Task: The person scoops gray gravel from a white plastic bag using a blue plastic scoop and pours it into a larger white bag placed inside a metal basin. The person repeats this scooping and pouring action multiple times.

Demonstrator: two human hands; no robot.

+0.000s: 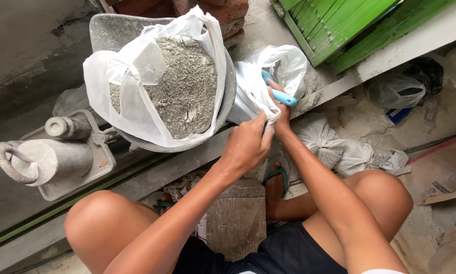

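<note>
Presently left hand (246,144) pinches the small white bag (266,83) closed, right hand (281,104) grips a blue scoop (278,94); a slipped pinch risks spilling grey powder (182,86) nearby.

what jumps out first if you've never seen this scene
The eye goes first to the big white plastic bag heaped with grey powder, sitting in a metal pan at upper centre. Just right of it, the left hand and right hand pinch a smaller white bag, with a blue-handled tool at the right hand. At far left stand dusty scale weights.
</note>
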